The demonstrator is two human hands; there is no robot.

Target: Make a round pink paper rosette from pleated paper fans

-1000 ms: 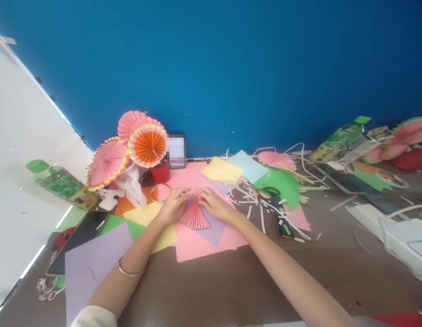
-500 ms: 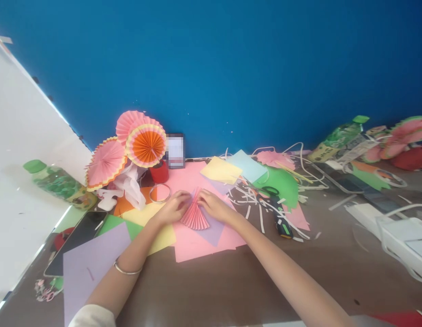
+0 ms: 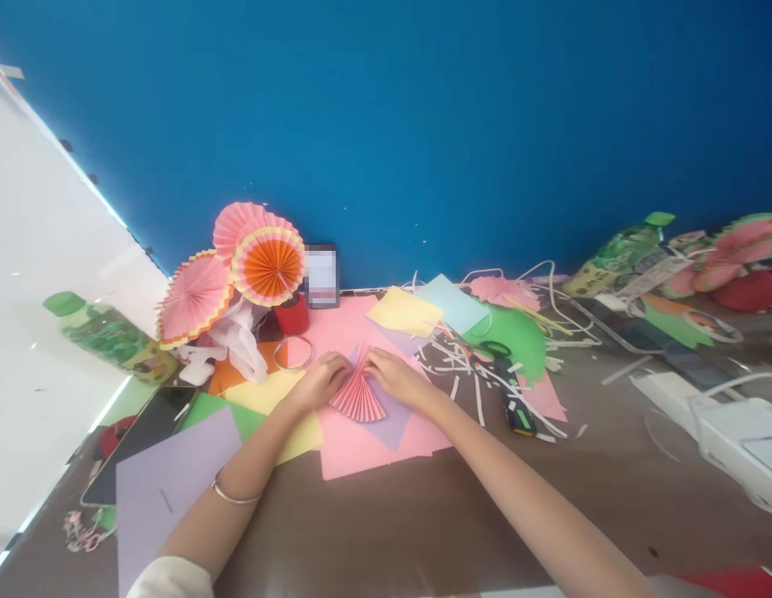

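A pink pleated paper fan (image 3: 359, 399) stands spread between my hands, over a purple sheet (image 3: 391, 423) and pink sheets (image 3: 341, 461). My left hand (image 3: 322, 380) has its fingers closed at the fan's left side. On the other side, my right hand (image 3: 395, 378) grips the fan near its narrow upper part. The fingertips of both hands are partly hidden. Behind them lies a silver bangle (image 3: 292, 354) beside a red tape roll (image 3: 292, 316). Finished paper rosettes in orange (image 3: 273, 267) and pink (image 3: 195, 297) lean together at the back left.
Scissors (image 3: 513, 390) lie among white paper strips (image 3: 454, 357) at right, near green paper (image 3: 516, 336). Yellow (image 3: 404, 310) and blue sheets (image 3: 451, 303) lie behind. A dark phone (image 3: 142, 440) and bottle (image 3: 105, 336) are at left; a white power strip (image 3: 690, 423) sits far right.
The pink fan's lower edge has spread slightly wider to the right. Both hands keep nearly the same place; my left hand has turned in a little.
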